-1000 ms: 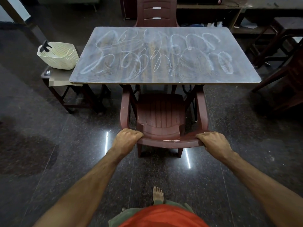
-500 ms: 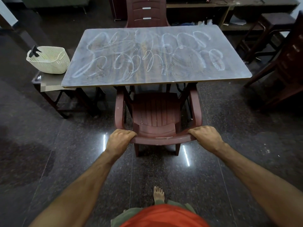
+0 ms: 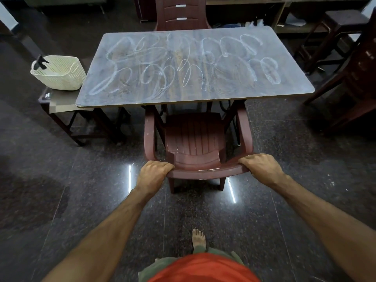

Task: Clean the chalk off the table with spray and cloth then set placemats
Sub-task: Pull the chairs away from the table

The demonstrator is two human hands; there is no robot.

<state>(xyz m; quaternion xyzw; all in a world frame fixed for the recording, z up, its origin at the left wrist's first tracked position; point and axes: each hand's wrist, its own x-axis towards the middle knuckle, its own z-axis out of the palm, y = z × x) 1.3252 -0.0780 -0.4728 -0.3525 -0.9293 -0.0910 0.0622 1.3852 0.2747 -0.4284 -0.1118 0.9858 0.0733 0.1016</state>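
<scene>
Both hands, left hand (image 3: 154, 171) and right hand (image 3: 259, 167), grip the top of the chair (image 3: 195, 139) back at the table (image 3: 203, 98), whose chalk (image 3: 183, 64) is untouched. Cleaning hasn't begun; next likely comes fetching spray from the basket (image 3: 61, 74) just beside the table's left end

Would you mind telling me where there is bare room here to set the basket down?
The whole table top is bare of objects, though chalk scribbles cover it edge to edge. The side table is crowded: the white basket fills its far part, leaving a narrow strip at the near edge. Both hands, left hand and right hand, grip the chair.
</scene>
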